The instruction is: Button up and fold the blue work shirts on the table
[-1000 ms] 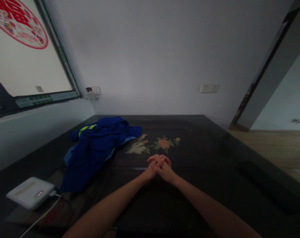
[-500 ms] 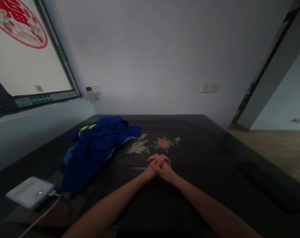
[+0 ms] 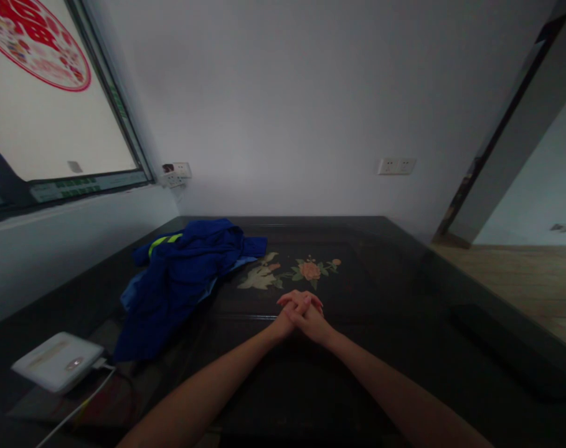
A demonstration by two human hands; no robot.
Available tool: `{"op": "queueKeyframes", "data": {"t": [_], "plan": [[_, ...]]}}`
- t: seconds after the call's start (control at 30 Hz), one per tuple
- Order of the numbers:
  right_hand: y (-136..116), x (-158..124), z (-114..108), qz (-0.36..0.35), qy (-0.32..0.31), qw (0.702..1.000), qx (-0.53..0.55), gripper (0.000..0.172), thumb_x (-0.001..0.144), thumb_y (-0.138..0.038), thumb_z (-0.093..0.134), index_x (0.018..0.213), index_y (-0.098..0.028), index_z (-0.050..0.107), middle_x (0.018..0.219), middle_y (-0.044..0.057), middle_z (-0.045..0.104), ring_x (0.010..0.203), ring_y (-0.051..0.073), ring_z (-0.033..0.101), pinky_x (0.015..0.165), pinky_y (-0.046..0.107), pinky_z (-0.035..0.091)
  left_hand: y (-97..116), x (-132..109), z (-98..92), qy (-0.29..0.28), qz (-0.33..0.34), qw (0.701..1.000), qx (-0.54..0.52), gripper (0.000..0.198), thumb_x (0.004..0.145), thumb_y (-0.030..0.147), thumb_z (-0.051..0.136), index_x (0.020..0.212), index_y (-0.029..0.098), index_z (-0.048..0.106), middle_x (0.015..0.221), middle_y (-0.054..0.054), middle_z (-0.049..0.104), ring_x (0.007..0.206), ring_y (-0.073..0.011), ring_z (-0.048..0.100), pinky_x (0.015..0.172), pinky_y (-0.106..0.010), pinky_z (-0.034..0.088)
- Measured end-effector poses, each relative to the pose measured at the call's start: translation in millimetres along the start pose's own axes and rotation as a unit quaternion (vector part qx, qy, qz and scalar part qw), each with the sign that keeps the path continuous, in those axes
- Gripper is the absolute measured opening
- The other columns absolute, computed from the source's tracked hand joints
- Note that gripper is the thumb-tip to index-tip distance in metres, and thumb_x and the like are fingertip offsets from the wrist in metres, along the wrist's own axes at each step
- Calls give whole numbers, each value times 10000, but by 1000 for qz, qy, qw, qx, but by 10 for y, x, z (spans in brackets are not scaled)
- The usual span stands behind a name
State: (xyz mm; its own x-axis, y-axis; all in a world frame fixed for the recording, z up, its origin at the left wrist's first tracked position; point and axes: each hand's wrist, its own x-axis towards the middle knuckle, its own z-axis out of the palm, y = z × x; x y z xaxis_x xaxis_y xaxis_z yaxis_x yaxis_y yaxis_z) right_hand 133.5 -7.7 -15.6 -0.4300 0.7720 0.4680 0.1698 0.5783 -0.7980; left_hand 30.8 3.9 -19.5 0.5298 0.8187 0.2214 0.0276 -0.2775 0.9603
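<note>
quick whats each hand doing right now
left hand: closed, clasped with the right hand, no object held
right hand: closed, clasped with the left hand, no object held

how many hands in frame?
2. Left hand and right hand are clasped together, fingers interlaced, on the dark table, just short of its flower pattern. No others visible.

The dark, glossy table (image 3: 385,274) is standing flat against the white wall and stretching wide, its top showing a painted flower spray (image 3: 309,270) of pale leaves and an orange bloom near the middle.
</note>
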Motion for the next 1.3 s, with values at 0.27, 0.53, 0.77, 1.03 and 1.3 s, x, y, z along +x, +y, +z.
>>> {"op": "queueKeyframes", "data": {"t": [0.27,0.53,0.77,1.03,1.3], "plan": [[39,2,22,3,6,1000,1,283,834,-247,460,1087,-217,582,1017,57,565,975,200,534,882,384,425,69,-7,3,-15,-4,997,-72,340,877,437,398,952,165,587,839,-56,580,824,-211,600,785,-345,467],[56,-17,54,13,26,999,20,432,824,-273,456,1249,-219,503,1058,73,539,1024,225,521,905,416,418,39,-35,-5,-19,2,996,-85,459,881,440,397,1297,246,404,1212,-104,524,905,-234,622,855,-384,461],[79,-42,124,35,34,998,51,521,867,-337,402,1377,-239,363,1189,107,507,987,237,567,896,453,444,186,-60,38,-13,-12,998,-58,518,881,450,385,1366,269,387,1258,-111,530,956,-266,636,890,-416,455],[-114,184,63,-26,60,996,68,760,851,-613,424,1463,-271,132,1420,148,317,1161,273,503,943,441,454,427,-53,-161,69,43,997,1,650,912,550,336,1480,292,152,1517,-101,254,1339,-277,347,1044,-457,355],[-123,1019,216,-75,82,993,30,398,912,-417,445,1273,-251,461,1251,105,473,1140,218,476,858,352,485,685,-300,-1534,370,109,867,315,527,912,336,439,1409,210,316,1420,-104,406,1262,-215,429,1065,-396,335]]}}
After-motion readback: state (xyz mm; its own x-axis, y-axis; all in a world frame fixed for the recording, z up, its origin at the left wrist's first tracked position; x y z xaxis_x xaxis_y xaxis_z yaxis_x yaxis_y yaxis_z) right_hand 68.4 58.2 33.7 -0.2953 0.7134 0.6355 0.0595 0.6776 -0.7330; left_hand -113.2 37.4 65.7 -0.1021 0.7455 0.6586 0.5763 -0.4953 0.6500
